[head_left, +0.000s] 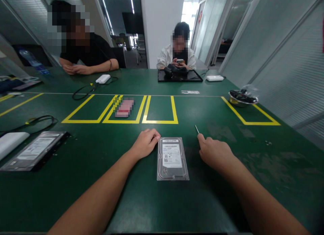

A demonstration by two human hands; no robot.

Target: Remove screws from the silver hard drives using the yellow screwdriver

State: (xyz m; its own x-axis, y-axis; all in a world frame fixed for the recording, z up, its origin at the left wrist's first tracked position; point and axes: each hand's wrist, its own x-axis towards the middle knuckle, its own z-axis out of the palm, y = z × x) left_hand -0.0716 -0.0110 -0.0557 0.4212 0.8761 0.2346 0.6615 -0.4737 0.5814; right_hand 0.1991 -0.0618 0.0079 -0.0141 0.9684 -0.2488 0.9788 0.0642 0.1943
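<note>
A silver hard drive (172,159) with a white label lies flat on the green table (141,201), between my two hands. My left hand (146,143) rests at the drive's upper left corner, its fingers curled together; whether they pinch anything is hidden. To the right of the drive, my right hand (215,150) is closed round a thin metal tool (196,129), whose tip points up and to the left, apart from the drive.
Another hard drive (37,150) and a white device (12,144) with a cable lie at left. Beyond are yellow tape outlines, a pink object (125,108), a bowl (243,97) and a black tray (180,76). Two people sit opposite.
</note>
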